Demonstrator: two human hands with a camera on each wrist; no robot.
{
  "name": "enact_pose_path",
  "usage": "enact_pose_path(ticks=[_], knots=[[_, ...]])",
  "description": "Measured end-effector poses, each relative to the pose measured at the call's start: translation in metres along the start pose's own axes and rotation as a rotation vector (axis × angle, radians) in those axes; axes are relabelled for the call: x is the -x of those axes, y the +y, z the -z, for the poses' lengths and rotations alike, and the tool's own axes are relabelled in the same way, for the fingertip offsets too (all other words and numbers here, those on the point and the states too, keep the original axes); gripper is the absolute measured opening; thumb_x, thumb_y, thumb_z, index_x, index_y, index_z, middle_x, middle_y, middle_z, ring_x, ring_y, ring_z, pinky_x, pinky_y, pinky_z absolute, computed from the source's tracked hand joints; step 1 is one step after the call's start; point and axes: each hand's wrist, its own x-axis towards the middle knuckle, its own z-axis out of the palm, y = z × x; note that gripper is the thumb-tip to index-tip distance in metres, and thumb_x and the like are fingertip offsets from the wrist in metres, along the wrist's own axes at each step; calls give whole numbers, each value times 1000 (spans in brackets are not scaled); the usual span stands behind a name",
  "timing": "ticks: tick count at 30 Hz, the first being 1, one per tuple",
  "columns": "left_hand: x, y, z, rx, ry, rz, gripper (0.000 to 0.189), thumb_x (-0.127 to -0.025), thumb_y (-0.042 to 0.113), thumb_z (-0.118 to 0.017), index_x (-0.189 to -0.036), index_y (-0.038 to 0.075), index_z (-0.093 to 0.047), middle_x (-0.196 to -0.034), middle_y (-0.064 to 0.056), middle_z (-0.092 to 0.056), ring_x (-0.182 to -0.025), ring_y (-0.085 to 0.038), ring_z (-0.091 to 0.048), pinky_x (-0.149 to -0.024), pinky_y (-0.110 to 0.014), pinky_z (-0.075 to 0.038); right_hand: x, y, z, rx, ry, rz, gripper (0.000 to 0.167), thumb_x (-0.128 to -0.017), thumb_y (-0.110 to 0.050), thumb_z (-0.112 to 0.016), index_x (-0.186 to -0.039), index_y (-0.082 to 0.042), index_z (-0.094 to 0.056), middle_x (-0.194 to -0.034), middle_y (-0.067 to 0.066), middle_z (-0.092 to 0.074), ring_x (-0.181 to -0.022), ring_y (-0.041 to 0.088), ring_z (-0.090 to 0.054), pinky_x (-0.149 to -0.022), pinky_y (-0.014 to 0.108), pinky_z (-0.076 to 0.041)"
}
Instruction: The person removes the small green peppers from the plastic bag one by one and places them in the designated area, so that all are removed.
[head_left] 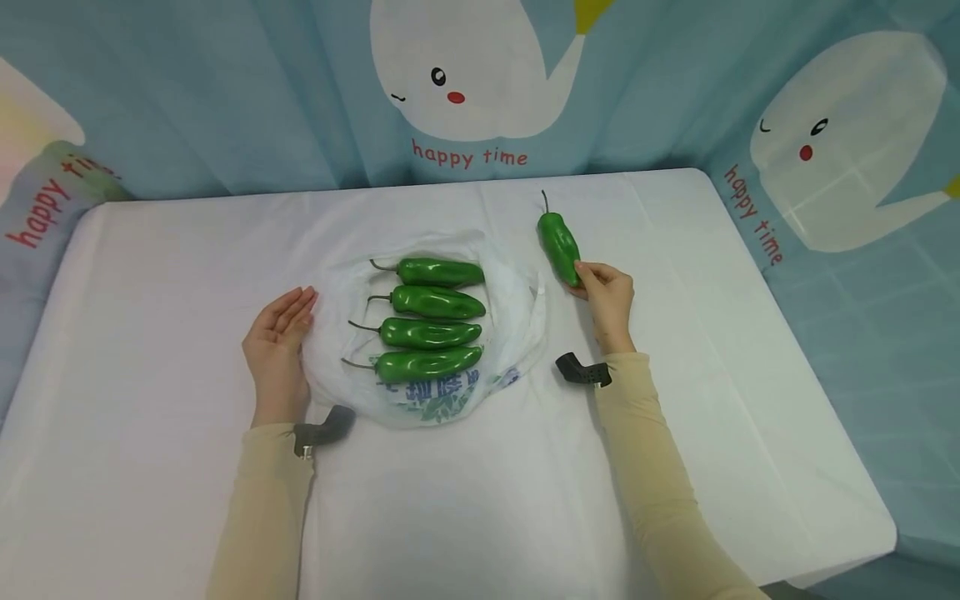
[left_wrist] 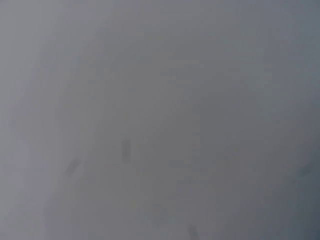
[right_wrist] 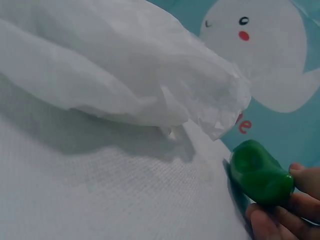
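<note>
Several green peppers [head_left: 431,302] lie in a row, stems to the left, on a spread white plastic bag [head_left: 397,408] with blue print. My right hand [head_left: 609,298] pinches the lower tip of another green pepper [head_left: 558,242], right of the bag, its stem pointing away from me. In the right wrist view, thumb and fingers sit around that pepper's end [right_wrist: 260,175]. At the bag's left edge, my left hand [head_left: 276,350] stands with fingers extended, its fingertips right at the plastic. The left wrist view shows only a blurred pale surface.
A white cloth covers the table [head_left: 150,333]. Behind it and at the sides hangs a blue curtain [head_left: 262,100] with whale prints. Black wrist cameras [head_left: 326,427] sit on both sleeves. The bag's crumpled right edge [right_wrist: 215,105] rises above the cloth.
</note>
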Motion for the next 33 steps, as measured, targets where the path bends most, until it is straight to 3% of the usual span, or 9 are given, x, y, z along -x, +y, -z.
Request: enact_pose_path(ticks=[16, 23, 33], knots=[[-2, 4, -1, 10, 1, -16, 32, -86, -20, -51, -115, -11, -58, -111, -18, -65, -107, -24, -62, -92, -24, -48, -6, -1, -1, 54, 18, 61, 27, -86, -12, -70, -105, 8, -67, -92, 12, -68, -77, 10, -66, -68, 20, -56], [-2, 4, -2, 15, 4, 2, 32, -86, -20, -51, -115, -11, -58, -110, -17, -66, -107, -24, -62, -92, -24, -48, -5, -1, -1, 128, -35, 61, 36, -84, -10, -72, -116, 4, -64, -103, 17, -65, -76, 9, -64, -72, 19, -54], [1, 2, -2, 9, 13, 17, 31, -86, -20, -51, -115, -11, -58, -108, -16, -66, -106, -22, -63, -91, -22, -48, -17, 4, -9, 75, -55, 51, 30, -87, -5, -67, -115, 7, -63, -106, 20, -63, -88, 14, -63, -77, 21, -54]])
